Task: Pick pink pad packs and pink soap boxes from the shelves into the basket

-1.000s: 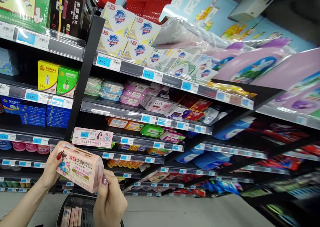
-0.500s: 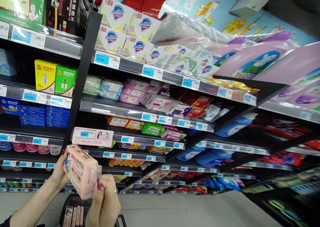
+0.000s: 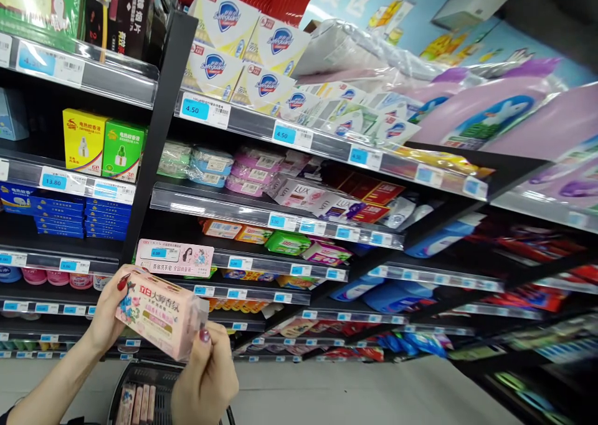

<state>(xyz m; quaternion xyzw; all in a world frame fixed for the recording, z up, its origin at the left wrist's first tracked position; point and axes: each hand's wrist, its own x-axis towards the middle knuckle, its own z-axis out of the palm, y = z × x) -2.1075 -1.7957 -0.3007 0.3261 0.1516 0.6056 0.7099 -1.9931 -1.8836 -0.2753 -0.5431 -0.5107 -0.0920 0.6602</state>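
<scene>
A pink pack of laundry soap (image 3: pixel 156 313) with flower pictures and clear wrap is held up in front of the shelves, its printed front turned towards me. My left hand (image 3: pixel 108 313) grips its left end, the thumb on the front edge. At the other end, my right hand (image 3: pixel 205 375) is closed in a pinch on the crimped end of the wrapping. Below the hands, a dark shopping basket (image 3: pixel 152 375) holds several similar pink packs (image 3: pixel 137 403). The basket is partly covered by my right hand.
A pink price sign (image 3: pixel 175 258) hangs from the shelf edge just behind the pack. Safeguard soap boxes (image 3: pixel 224 20) stand on the upper shelf, Lux soap boxes (image 3: pixel 301 194) lower down. Large pink bottles (image 3: pixel 495 116) lie at the right. Grey floor (image 3: pixel 336 391) shows below.
The soap pack has turned so its printed front faces me more and its long side lies more level. Both hands still hold it; my right hand has moved slightly right.
</scene>
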